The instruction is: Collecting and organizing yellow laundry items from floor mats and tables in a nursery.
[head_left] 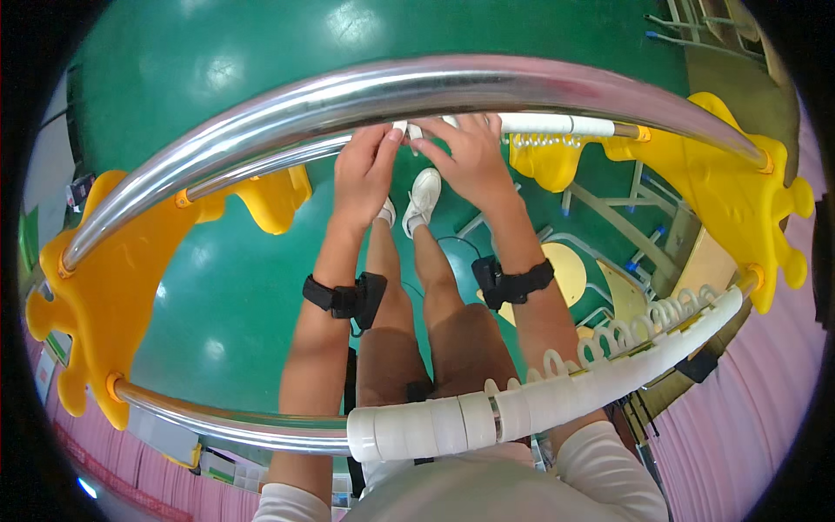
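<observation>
Both hands are up at the far thin rail (pixel 287 157) of this drying rack, just under the fat chrome bar (pixel 417 87). The left hand (pixel 364 174) and right hand (pixel 470 157) pinch a small white clip (pixel 410 130) between fingertips, fingers curled round it, right on that rail. Looks like the fitting-on stage; I'd say the next move needs it pressed squarely onto the rail beside the white sleeve (pixel 557 124) to the right of the clip. Room's tight above because of the chrome bar, open below. The yellow end brackets (pixel 739 165) sit well clear.
</observation>
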The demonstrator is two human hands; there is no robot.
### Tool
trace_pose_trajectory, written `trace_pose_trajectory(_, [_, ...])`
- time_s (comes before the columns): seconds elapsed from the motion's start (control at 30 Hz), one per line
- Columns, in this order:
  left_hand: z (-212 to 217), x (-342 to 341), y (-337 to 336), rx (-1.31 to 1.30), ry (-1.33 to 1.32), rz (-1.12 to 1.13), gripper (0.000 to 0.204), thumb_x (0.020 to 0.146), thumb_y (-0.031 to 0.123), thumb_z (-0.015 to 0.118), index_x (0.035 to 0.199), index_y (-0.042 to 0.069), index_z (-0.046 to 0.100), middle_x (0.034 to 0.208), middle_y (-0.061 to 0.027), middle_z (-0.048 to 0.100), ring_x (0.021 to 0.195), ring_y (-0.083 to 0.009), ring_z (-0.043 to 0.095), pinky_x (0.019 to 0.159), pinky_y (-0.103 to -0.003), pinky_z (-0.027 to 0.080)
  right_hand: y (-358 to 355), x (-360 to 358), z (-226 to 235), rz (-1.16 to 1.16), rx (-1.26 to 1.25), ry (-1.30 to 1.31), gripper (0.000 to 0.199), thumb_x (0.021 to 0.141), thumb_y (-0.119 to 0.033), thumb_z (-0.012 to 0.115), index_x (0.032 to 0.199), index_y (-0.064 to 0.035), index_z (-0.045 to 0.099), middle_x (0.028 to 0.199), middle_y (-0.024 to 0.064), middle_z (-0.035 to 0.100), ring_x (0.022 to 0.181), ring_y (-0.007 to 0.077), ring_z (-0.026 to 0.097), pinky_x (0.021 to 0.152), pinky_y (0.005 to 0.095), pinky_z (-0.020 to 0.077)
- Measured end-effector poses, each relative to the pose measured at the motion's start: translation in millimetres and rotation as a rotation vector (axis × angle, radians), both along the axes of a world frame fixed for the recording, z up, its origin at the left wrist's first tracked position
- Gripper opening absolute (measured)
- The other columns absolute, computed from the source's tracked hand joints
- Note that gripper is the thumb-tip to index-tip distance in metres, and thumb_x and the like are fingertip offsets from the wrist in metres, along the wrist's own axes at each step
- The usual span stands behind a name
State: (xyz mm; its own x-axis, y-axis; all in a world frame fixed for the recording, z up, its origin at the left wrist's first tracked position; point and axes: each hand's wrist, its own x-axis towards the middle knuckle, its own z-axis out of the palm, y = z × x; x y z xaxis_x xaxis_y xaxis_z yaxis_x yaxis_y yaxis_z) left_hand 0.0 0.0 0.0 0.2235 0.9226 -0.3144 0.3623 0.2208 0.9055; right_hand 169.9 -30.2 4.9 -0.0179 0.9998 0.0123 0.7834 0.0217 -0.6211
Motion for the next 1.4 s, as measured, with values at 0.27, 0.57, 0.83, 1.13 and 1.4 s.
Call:
trace_pose_trajectory(0.27, [-11.3, 7.8, -0.2, 0.058, 0.004, 0.038, 0.016, 0.088, 0.015, 0.064, 0.093, 0.001, 0.059, 0.075, 0.0007, 0.058, 0.058, -0.0050, 0.046, 0.050, -0.021, 0.035, 0.3, 6.4, -10.5, 0.058, -0.140, 0.071, 0.031, 0.080, -0.039, 0.065, 0.105, -0.0206, 0.065, 0.095, 0.0085, 0.056, 0.102, 0.0249, 0.050, 0.093, 0.0435, 0.0267])
trace_pose_trajectory(0.57, [-13.8, 14.2, -7.6, 0.152, 0.197, 0.013, 0.016, 0.091, 0.015, 0.057, 0.093, -0.001, 0.058, 0.081, -0.0041, 0.055, 0.062, -0.0075, 0.048, 0.056, -0.023, 0.040, 3.2, 6.5, -25.7, 0.042, 0.041, 0.055, 0.046, 0.079, -0.043, 0.066, 0.109, -0.0089, 0.060, 0.102, 0.0101, 0.058, 0.102, 0.0247, 0.051, 0.092, 0.0427, 0.0266])
trace_pose_trajectory(0.83, [-10.8, 20.7, -12.8, 0.194, 0.099, 0.092, 0.016, 0.092, 0.013, 0.054, 0.092, -0.003, 0.057, 0.078, -0.0074, 0.053, 0.048, -0.0098, 0.050, 0.042, -0.024, 0.041, 2.8, 5.8, -30.8, 0.037, -0.054, 0.121, 0.045, 0.079, -0.043, 0.066, 0.106, -0.0081, 0.061, 0.105, 0.0106, 0.061, 0.104, 0.0258, 0.052, 0.090, 0.0425, 0.0259])
trace_pose_trajectory(1.13, [-9.3, 19.7, -11.3, 0.482, 0.409, 0.082, 0.015, 0.089, 0.013, 0.056, 0.079, 0.001, 0.055, 0.063, -0.0135, 0.049, 0.054, -0.0225, 0.052, 0.052, -0.031, 0.041, 6.3, 6.4, -32.8, 0.043, 0.001, 0.048, 0.039, 0.078, -0.039, 0.067, 0.102, -0.0077, 0.061, 0.101, 0.0114, 0.059, 0.105, 0.0248, 0.051, 0.092, 0.0439, 0.0259])
trace_pose_trajectory(1.4, [-13.2, 18.0, -10.7, 0.242, 0.086, 0.305, 0.013, 0.088, 0.012, 0.062, 0.083, 0.003, 0.055, 0.062, 0.0016, 0.047, 0.058, -0.0032, 0.040, 0.049, -0.021, 0.032, 0.8, -2.3, -25.2, 0.027, 0.072, -0.096, 0.040, 0.073, -0.029, 0.071, 0.105, -0.0082, 0.060, 0.098, 0.0096, 0.059, 0.101, 0.0268, 0.053, 0.093, 0.0448, 0.0273])
